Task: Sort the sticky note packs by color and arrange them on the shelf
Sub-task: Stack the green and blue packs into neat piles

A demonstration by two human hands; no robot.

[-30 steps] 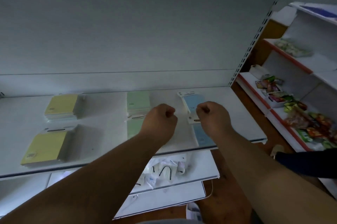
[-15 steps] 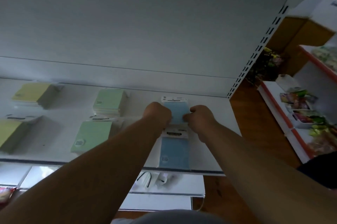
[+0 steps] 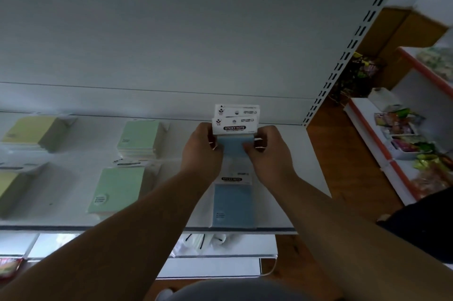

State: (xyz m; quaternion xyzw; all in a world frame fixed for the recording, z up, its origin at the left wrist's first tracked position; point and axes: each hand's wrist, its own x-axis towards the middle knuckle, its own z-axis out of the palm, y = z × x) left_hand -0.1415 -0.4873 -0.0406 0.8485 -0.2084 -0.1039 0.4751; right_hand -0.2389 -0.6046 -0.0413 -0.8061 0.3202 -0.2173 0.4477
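On the white shelf point(image 3: 282, 202), my left hand point(image 3: 202, 151) and my right hand point(image 3: 268, 151) grip the sides of a blue sticky note pack point(image 3: 234, 145) with a white "STICKY NOTE" header, tilted up over a rear blue stack. A second white header point(image 3: 236, 110) shows just behind it. A front blue pack point(image 3: 232, 205) lies flat near the shelf's edge, between my forearms. To the left lie two green stacks, rear point(image 3: 138, 138) and front point(image 3: 117, 190). At the far left are two yellow stacks, rear point(image 3: 31, 130) and front point(image 3: 11, 186).
A slotted upright point(image 3: 343, 60) bounds the shelf on the right. Beyond it, red-edged shelves point(image 3: 402, 170) hold colourful snack packets point(image 3: 402, 124). A lower shelf point(image 3: 220, 255) under the front edge carries small white items. Wooden floor lies at the right.
The view shifted left and closer to the shelf. Both hands closed in on the rear blue pack and tipped it up, so its white header now faces me.
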